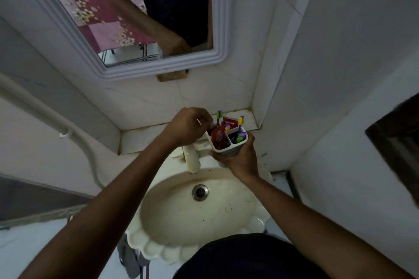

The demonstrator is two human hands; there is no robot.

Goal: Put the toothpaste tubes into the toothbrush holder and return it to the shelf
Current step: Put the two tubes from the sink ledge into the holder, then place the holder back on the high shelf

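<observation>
Right hand (240, 161) cupped in a grip, left hand (187, 127) pinching, both forearms outstretched.

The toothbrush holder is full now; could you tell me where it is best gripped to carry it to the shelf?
Grip the toothbrush holder round its lower body from below, as the right hand does: brushes and tubes poke out above.

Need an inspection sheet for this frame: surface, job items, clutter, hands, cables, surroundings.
Surface: tiled shelf behind the sink, stained, bare where visible.
Job's things: white toothbrush holder held above the sink edge; two red toothpaste tubes and toothbrushes inside.
Clutter: nothing seen.
Hands: left hand at the tube tops; right hand grips the holder from below.
Cables: nothing seen.
Surroundings: mirror above, tap, white pipe on the left wall.
</observation>
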